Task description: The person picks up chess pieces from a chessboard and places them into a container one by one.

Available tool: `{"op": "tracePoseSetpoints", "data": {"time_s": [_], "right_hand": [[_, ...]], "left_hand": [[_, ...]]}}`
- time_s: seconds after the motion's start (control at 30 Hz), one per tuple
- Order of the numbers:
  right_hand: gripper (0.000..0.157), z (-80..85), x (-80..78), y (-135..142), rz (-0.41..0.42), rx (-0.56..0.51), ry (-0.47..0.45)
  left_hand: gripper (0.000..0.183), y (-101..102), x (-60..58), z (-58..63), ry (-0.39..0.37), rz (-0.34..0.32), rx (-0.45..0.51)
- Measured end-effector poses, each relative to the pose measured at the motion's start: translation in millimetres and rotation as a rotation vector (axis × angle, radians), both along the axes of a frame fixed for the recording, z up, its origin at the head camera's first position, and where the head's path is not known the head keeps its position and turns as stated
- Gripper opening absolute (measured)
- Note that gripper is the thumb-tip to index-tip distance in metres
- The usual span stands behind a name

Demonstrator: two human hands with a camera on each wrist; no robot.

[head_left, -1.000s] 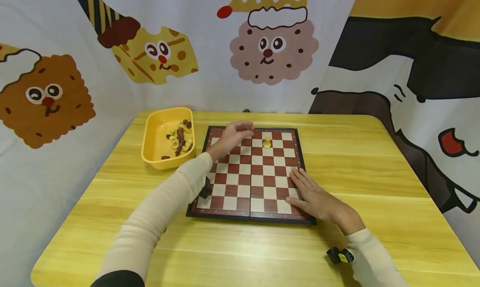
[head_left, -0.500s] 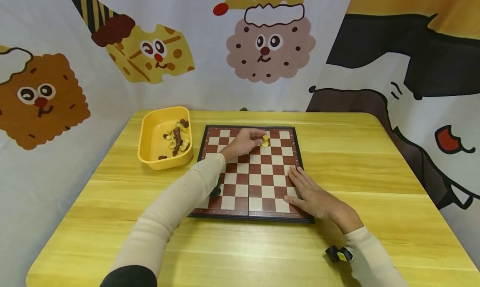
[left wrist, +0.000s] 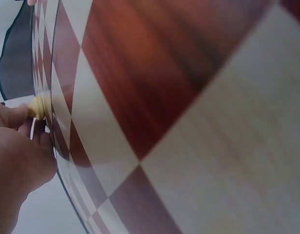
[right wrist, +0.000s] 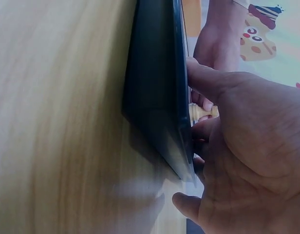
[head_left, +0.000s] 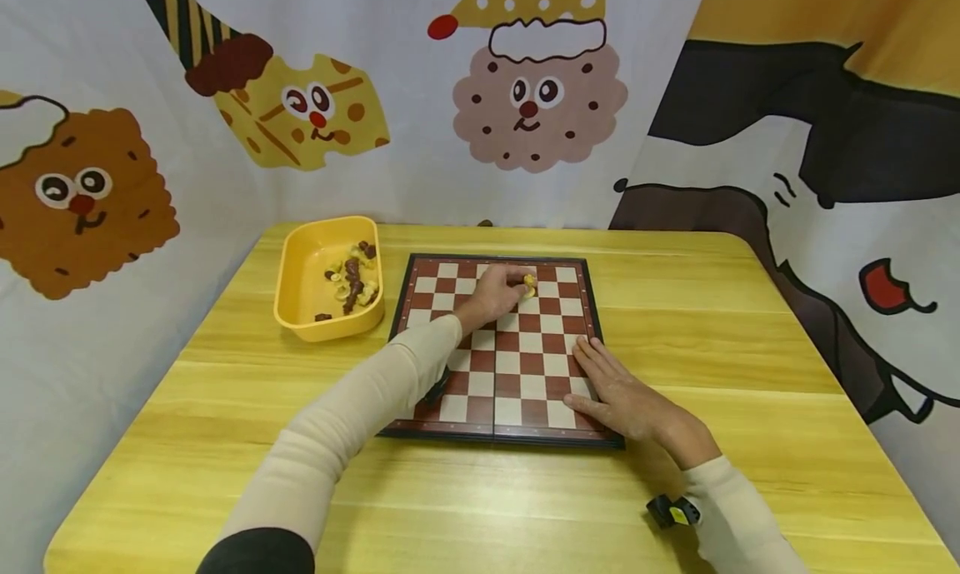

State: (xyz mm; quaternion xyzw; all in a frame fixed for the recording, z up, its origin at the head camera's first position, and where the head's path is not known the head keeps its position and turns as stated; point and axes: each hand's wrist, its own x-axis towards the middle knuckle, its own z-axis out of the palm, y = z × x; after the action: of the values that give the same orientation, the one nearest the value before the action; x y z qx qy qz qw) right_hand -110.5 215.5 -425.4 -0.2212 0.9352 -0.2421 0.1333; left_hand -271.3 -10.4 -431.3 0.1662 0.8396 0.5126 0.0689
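A small yellow chess piece (head_left: 530,284) stands near the far edge of the checkered chessboard (head_left: 531,341), just right of the fold. My left hand (head_left: 492,295) reaches across the board and pinches it between thumb and fingers. The same chess piece (left wrist: 38,107) shows beside the fingertips in the left wrist view, low against the board. Its exact kind is partly hidden by the fingers. With fingers extended, my right hand (head_left: 630,403) rests on the board's right edge; the right wrist view shows its fingers on the board's dark side wall (right wrist: 157,87).
A yellow plastic bin (head_left: 296,295) holding several brown and yellow chess pieces (head_left: 352,282) stands left of the board. Everything sits on a yellow wooden table (head_left: 697,307). A cartoon-printed cloth (head_left: 420,191) hangs behind the table's far edge.
My left hand has moved right over the board to the yellow chess piece and now grips it. The right hand has stayed on the board's edge.
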Motion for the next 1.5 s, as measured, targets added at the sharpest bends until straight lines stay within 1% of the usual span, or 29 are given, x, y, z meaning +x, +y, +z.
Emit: {"op": "tracePoseSetpoints", "data": {"time_s": [0.17, 0.33, 0.4, 0.47, 0.57, 0.73, 0.83, 1.07, 1.17, 1.3, 1.4, 1.5], "right_hand": [[0.083, -0.9, -0.8, -1.7, 0.017, -0.016, 0.021], [0.085, 0.0, -1.1, -2.2, 0.015, 0.001, 0.01], [0.085, -0.3, -1.1, -1.9, 0.014, 0.008, 0.006], [0.085, -1.0, -1.0, -1.8, 0.015, 0.008, 0.005], [0.084, -2.8, -0.6, -1.9, 0.017, -0.002, 0.006], [0.084, -6.1, -0.2, -1.1, 0.01, -0.009, 0.006], [0.084, -7.5, 0.2, -0.2, 0.007, -0.018, 0.01], [0.085, -7.8, 0.6, -0.4, 0.009, -0.037, 0.018], [0.084, -7.8, 0.3, -0.2, 0.01, -0.036, 0.014], [0.084, -7.4, 0.7, 0.2, 0.01, -0.032, 0.011], [0.084, -7.0, 0.8, 0.3, 0.011, -0.034, 0.005], [0.084, -6.9, 0.5, 0.4, 0.007, -0.032, -0.005]], "left_hand": [[0.032, -8.5, -0.1, 3.9, 0.002, -0.038, 0.011], [0.033, -17.1, -1.9, 12.9, 0.001, -0.068, 0.094], [0.032, -19.5, -2.3, 17.0, -0.015, -0.072, 0.124], [0.032, -21.9, -2.5, 20.2, -0.029, -0.076, 0.131], [0.032, -26.8, -2.6, 23.9, -0.033, -0.06, 0.128], [0.032, -38.4, -5.2, 31.4, 0.009, -0.043, 0.143], [0.031, -47.1, -8.1, 35.4, 0.02, -0.028, 0.139], [0.031, -74.2, -14.1, 40.6, 0.045, 0.044, 0.135], [0.03, -85.9, -16.2, 42.6, 0.039, 0.083, 0.127], [0.031, -102.0, -15.5, 45.8, 0.013, 0.115, 0.14], [0.032, -115.6, -14.5, 48.8, 0.016, 0.128, 0.122], [0.032, -130.3, -14.7, 52.9, 0.022, 0.15, 0.085]]}}
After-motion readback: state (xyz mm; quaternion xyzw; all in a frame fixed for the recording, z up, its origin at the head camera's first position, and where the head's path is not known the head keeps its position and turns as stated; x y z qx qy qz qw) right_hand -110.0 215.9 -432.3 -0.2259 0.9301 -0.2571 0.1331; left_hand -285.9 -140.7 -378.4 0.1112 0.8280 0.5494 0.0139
